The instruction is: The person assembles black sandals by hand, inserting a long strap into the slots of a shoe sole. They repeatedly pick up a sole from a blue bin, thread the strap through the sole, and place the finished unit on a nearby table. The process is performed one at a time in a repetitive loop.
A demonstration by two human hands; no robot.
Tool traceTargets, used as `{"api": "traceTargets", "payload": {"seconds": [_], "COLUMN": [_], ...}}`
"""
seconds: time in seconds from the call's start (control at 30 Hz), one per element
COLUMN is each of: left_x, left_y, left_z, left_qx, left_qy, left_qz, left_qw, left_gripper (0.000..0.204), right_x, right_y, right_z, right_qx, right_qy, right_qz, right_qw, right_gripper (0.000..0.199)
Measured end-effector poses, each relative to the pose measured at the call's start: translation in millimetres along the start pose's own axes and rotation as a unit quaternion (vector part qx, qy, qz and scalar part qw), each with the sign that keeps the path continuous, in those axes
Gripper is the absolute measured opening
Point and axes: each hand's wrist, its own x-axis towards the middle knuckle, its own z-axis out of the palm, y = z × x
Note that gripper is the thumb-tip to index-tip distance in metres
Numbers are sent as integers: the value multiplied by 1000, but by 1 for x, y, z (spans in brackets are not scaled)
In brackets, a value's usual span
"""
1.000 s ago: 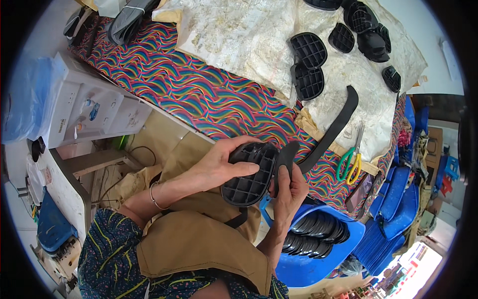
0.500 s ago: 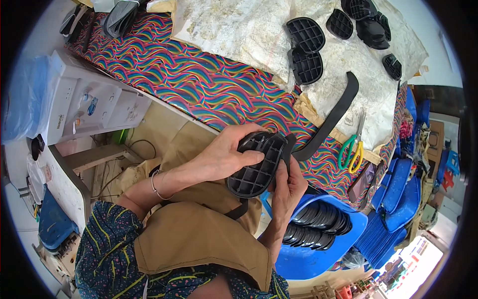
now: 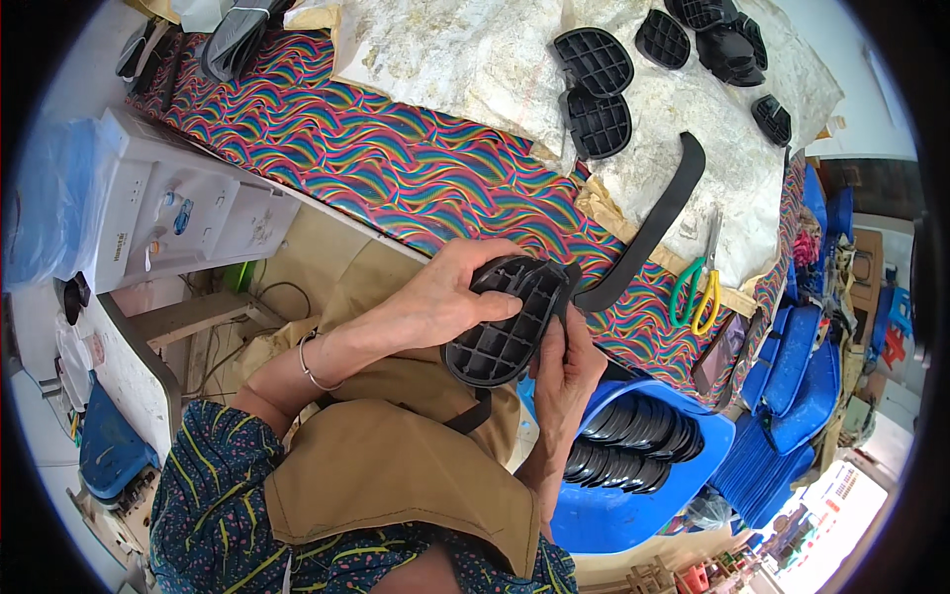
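Above my lap, my left hand [image 3: 470, 297] grips a black plastic shoe heel [image 3: 495, 351], its open grid of ribs turned up and my thumb pressed on the ribs. At the heel's right edge, my right hand [image 3: 569, 361] pinches a black band [image 3: 564, 297] against the side wall. A long curved black strip [image 3: 653, 233] lies over the table edge just beyond; whether it joins the pinched band I cannot tell. Scissors [image 3: 698, 297] with one green and one yellow handle rest to the right of the strip.
More black heels [image 3: 599, 124] lie on a stained white sheet [image 3: 445, 59] over the patterned tablecloth [image 3: 396, 178]. A blue tub [image 3: 604, 515] with stacked black curved pieces [image 3: 633, 436] stands at my right. Folded black material [image 3: 237, 40] sits far left, near a white appliance [image 3: 198, 198].
The heel and both hands have shifted slightly left and up in the picture, with the grip kept. The table things have shifted slightly with the view.
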Motion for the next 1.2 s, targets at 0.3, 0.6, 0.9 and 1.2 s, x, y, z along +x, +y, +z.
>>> {"api": "traceTargets", "payload": {"seconds": [0.3, 0.6, 0.9, 1.2], "left_x": [1, -1, -15, -28], "left_y": [12, 19, 18, 14], "left_z": [6, 13, 20, 45], "left_qx": [14, 21, 36, -13], "left_qy": [76, 109, 122, 187], "left_qz": [67, 123, 168, 252], "left_qw": [995, 986, 978, 949], "left_gripper": [35, 37, 35, 38], "right_x": [-10, -36, -53, -40], "right_y": [-13, -27, -32, -24], "right_z": [-10, 4, 7, 24], "right_qx": [-71, 32, 42, 80], "right_qy": [-38, 27, 31, 139], "right_qz": [-26, 7, 4, -76], "right_qw": [996, 999, 999, 984], "right_gripper": [27, 18, 23, 26]}}
